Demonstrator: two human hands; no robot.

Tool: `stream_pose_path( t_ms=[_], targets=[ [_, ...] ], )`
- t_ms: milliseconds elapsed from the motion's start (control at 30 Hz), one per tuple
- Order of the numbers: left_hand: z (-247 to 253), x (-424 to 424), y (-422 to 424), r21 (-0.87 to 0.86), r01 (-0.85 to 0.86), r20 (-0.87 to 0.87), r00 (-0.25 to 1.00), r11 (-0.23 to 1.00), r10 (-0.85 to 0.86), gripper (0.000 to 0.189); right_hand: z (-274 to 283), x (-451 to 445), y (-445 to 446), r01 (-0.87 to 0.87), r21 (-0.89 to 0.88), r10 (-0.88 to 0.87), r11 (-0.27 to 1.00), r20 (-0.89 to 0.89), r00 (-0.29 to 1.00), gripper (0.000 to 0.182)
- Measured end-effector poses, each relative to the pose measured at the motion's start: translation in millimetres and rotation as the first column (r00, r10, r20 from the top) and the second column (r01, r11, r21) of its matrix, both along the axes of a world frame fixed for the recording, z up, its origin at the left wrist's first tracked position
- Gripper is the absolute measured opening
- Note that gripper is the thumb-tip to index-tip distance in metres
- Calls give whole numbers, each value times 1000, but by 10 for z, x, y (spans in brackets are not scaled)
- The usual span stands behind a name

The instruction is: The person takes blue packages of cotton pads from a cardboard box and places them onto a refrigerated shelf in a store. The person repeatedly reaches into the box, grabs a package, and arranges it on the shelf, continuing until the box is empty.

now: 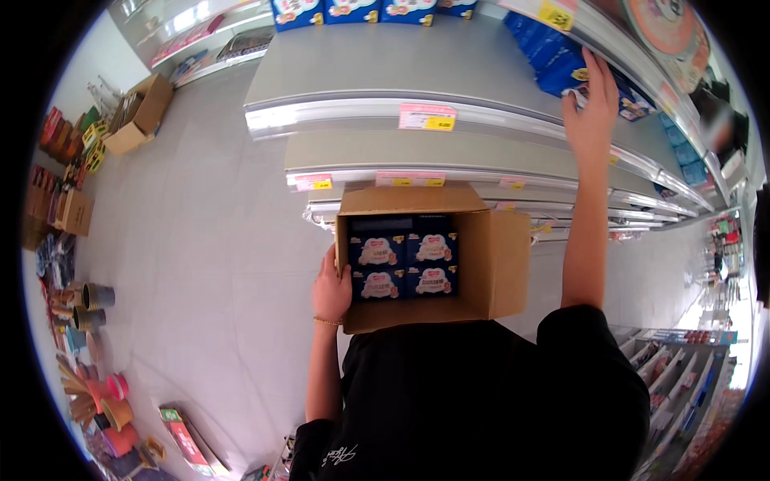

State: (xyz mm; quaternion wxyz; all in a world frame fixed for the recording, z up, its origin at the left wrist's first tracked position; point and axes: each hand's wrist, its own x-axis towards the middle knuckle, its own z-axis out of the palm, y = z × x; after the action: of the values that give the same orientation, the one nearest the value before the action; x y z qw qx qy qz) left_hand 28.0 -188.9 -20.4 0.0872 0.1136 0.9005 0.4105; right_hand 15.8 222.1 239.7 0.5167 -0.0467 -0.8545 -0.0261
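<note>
My left hand (331,293) grips the left wall of an open cardboard box (415,317) held against my body. Inside the box lie several dark-blue soft packs (378,251) with white cloud-shaped labels, stacked in two columns. My right hand (594,108) reaches up to a grey metal shelf (409,63) and touches blue packs (556,63) in a row at its right. Its thumb and fingers are spread over the front of a pack; whether they grip it is not clear. A small white bit shows beside the thumb.
More blue packs (352,11) stand at the shelf's back. Price tags (428,116) line the shelf edges. A cardboard carton (139,114) and buckets (97,296) stand on the floor at left. A person (719,123) is at far right, near a lower display rack (677,373).
</note>
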Motion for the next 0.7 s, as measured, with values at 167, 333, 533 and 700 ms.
stream_pose_path(
  t_ms=[167, 333, 533, 700],
  targets=[
    [-61, 14, -16, 48, 1, -69, 998, 999, 2, 49, -667, 535, -1398, -382, -580, 676, 720, 458, 578, 16],
    [-78, 15, -16, 51, 7, -80, 997, 999, -3, 49, -2460, 412, -1391, 117, -445, 446, 888, 895, 18, 54],
    [-42, -24, -2, 74, 15, -55, 998, 997, -11, 50, -3462, 370, -1307, 332, -279, 214, 901, 952, 221, 78],
    [-89, -32, -19, 91, 1, -48, 999, 996, 4, 50, -3251, 401, -1377, 264, -206, 134, 942, 954, 266, 75]
  ],
)
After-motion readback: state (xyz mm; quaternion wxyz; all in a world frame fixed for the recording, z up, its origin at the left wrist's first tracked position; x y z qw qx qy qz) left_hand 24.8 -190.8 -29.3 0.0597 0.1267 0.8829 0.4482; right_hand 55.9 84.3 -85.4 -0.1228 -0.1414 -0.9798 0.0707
